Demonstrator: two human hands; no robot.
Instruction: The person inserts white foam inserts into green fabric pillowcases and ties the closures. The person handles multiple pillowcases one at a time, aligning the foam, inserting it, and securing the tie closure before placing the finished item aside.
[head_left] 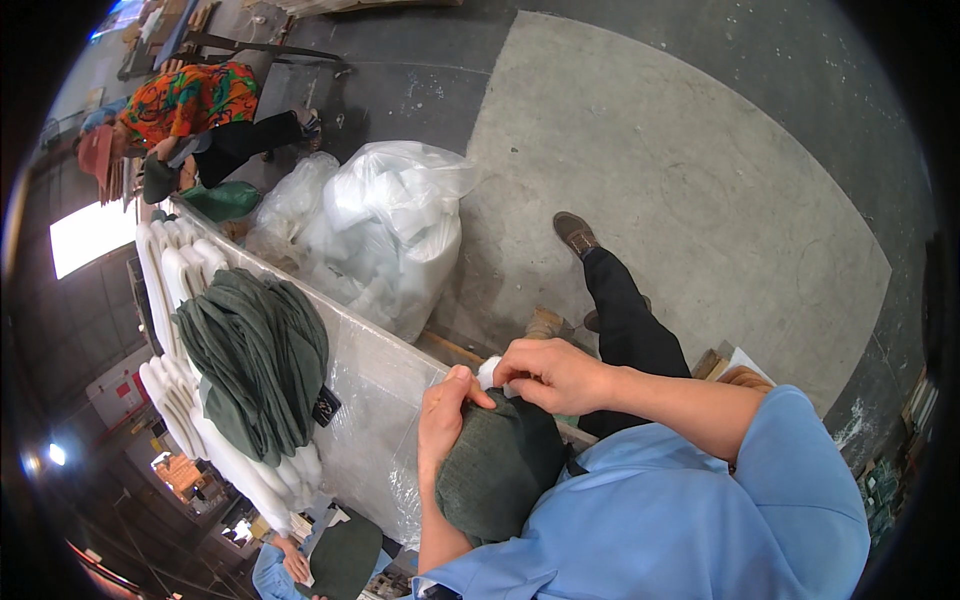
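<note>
Close to my body is a dark green fabric cover (500, 465), plumped out as if stuffed. A small piece of white padding (489, 372) shows at its far end. My left hand (447, 412) is closed on the cover's edge, its thumb and fingers gripping the fabric beside the white piece. From the other side, my right hand (553, 375) pinches at the same opening with curled fingers, touching the white padding and the cloth edge. What lies inside the cover is mostly hidden.
A plastic-wrapped table (365, 385) at left bears a pile of green covers (255, 360) on white foam pieces (180, 270), with a black phone-like object (327, 406). Beyond stand clear bags of white stuff (395, 215). Co-workers handle green pieces: a patterned shirt (190, 98), a hand (293, 560).
</note>
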